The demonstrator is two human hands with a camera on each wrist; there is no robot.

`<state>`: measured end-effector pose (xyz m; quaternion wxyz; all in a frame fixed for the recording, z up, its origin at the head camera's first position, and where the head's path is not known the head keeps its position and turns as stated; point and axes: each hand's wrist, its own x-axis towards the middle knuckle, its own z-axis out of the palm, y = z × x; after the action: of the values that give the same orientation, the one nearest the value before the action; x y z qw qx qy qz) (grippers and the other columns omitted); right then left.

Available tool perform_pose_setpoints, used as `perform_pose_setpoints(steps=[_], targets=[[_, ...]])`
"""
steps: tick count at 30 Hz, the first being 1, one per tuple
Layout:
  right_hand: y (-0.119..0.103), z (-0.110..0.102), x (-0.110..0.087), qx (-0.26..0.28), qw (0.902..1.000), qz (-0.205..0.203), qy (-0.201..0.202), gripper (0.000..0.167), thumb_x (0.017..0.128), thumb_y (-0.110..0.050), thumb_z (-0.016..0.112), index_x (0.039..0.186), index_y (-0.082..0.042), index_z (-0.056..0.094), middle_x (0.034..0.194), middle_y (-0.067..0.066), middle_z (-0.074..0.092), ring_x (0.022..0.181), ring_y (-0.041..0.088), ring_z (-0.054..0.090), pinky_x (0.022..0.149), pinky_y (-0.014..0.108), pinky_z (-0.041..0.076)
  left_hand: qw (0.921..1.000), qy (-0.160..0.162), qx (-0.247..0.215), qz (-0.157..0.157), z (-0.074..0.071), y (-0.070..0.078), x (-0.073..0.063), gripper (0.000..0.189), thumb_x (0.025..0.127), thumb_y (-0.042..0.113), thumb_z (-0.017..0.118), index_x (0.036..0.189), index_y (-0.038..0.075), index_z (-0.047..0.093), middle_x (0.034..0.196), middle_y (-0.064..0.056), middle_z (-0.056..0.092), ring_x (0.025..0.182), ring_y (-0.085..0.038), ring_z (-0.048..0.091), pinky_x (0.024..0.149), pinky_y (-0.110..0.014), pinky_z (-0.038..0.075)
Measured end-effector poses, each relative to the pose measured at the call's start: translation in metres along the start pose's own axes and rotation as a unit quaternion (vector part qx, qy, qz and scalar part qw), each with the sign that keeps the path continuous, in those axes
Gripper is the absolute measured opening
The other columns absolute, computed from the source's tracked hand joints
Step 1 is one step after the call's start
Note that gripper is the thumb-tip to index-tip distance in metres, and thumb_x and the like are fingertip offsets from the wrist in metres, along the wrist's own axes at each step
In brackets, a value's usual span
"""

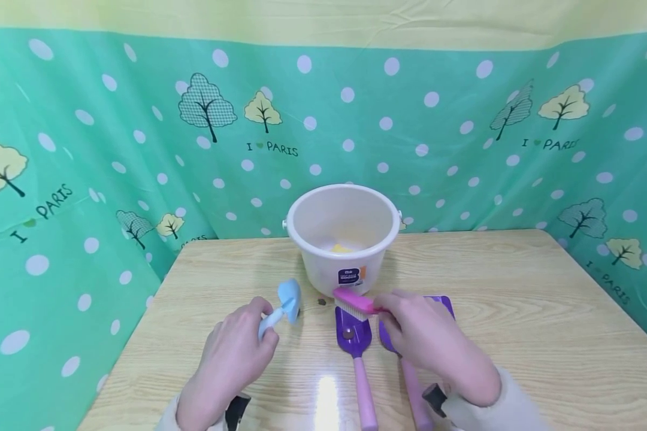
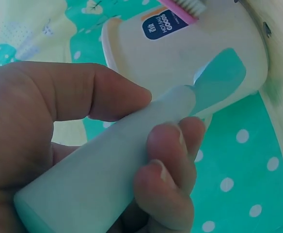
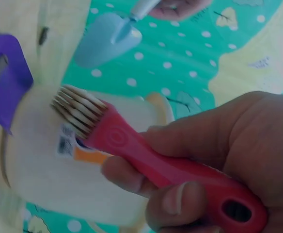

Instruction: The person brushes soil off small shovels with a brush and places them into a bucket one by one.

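A light-blue toy trowel (image 1: 289,300) and a pink brush (image 1: 353,299) are held above a wood-grain bench (image 1: 534,305), one in each of a person's hands. The left hand (image 1: 239,344) closes around the trowel's pale handle, thumb on one side and curled fingers on the other, its blade pointing away from the person, to the left of a white bucket (image 1: 314,263). The right hand (image 1: 428,332) pinches the brush by its handle between thumb and bent fingers, the pale bristles facing down. From the head view, the brush overlaps the bucket's lower front and the broad end of a purple scoop (image 1: 354,341); whether it touches either cannot be told. That scoop lies with its pink handle toward the person, a small round brown spot showing on its face. A second purple scoop (image 1: 387,338) lies to its right, partly hidden beneath the right hand and forearm. The bucket stands upright toward the back of the bench, its dark label (image 1: 348,276) facing the person and something yellow (image 1: 341,248) inside. A small dark bit (image 1: 322,302) lies near its base. Behind hangs a green curtain (image 1: 350,78) patterned with white spots, trees and the word "PARIS."
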<state>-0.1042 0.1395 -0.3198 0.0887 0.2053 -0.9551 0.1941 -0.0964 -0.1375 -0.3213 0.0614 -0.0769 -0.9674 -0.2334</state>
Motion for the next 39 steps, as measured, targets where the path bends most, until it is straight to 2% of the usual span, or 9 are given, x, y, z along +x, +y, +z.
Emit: perform_pose_setpoints(steps=[8, 14, 20, 28, 32, 39], targets=[[0.012, -0.018, -0.003, -0.027, 0.9994, 0.014, -0.016, 0.017, 0.083, -0.006, 0.066, 0.094, -0.018, 0.069, 0.075, -0.011, 0.058, 0.06, 0.003, 0.047, 0.055, 0.023, 0.043, 0.9999, 0.013, -0.005, -0.007, 0.001, -0.004, 0.004, 0.026, 0.077, 0.005, 0.06, 0.104, 0.006, 0.062, 0.07, 0.0, 0.051, 0.051, -0.013, 0.043, 0.043, -0.029, 0.034], [0.018, -0.026, -0.006, -0.034, 0.999, 0.023, -0.015, 0.014, 0.084, -0.006, 0.065, 0.092, -0.016, 0.069, 0.072, -0.009, 0.056, 0.057, 0.006, 0.044, 0.051, 0.024, 0.039, 0.9996, 0.024, 0.007, -0.011, 0.0, -0.007, 0.005, 0.028, 0.077, 0.006, 0.06, 0.105, 0.006, 0.061, 0.072, -0.002, 0.053, 0.053, -0.015, 0.044, 0.043, -0.03, 0.034], [0.028, -0.032, -0.005, -0.041, 0.9985, 0.035, -0.006, 0.013, 0.085, -0.005, 0.063, 0.093, -0.013, 0.069, 0.069, -0.006, 0.052, 0.056, 0.009, 0.042, 0.048, 0.025, 0.036, 0.9975, 0.059, 0.038, -0.007, 0.0, -0.012, 0.007, 0.029, 0.076, 0.006, 0.061, 0.104, 0.004, 0.061, 0.072, -0.005, 0.052, 0.052, -0.017, 0.044, 0.042, -0.03, 0.034], [0.038, -0.036, -0.003, -0.046, 0.9951, 0.087, -0.001, 0.014, 0.085, -0.004, 0.06, 0.095, -0.009, 0.069, 0.07, -0.002, 0.053, 0.055, 0.013, 0.044, 0.048, 0.027, 0.036, 0.993, 0.106, 0.05, 0.014, -0.001, -0.017, 0.008, 0.03, 0.074, 0.003, 0.062, 0.103, 0.004, 0.061, 0.07, -0.005, 0.051, 0.05, -0.018, 0.042, 0.041, -0.03, 0.032], [0.041, -0.036, -0.002, -0.059, 0.9927, 0.104, 0.011, 0.015, 0.085, -0.003, 0.06, 0.096, -0.007, 0.068, 0.07, 0.001, 0.054, 0.054, 0.014, 0.044, 0.046, 0.028, 0.036, 0.9907, 0.124, 0.052, 0.022, -0.004, -0.019, 0.007, 0.029, 0.073, 0.003, 0.062, 0.102, 0.005, 0.062, 0.071, -0.006, 0.052, 0.05, -0.018, 0.042, 0.041, -0.03, 0.032], [0.048, -0.034, 0.0, -0.074, 0.9897, 0.108, 0.059, 0.015, 0.084, -0.002, 0.06, 0.097, -0.003, 0.068, 0.073, 0.006, 0.058, 0.052, 0.016, 0.044, 0.045, 0.028, 0.035, 0.9888, 0.143, 0.041, 0.013, -0.008, -0.02, 0.007, 0.03, 0.075, 0.001, 0.063, 0.104, 0.005, 0.062, 0.075, -0.009, 0.054, 0.049, -0.019, 0.041, 0.04, -0.03, 0.031]])
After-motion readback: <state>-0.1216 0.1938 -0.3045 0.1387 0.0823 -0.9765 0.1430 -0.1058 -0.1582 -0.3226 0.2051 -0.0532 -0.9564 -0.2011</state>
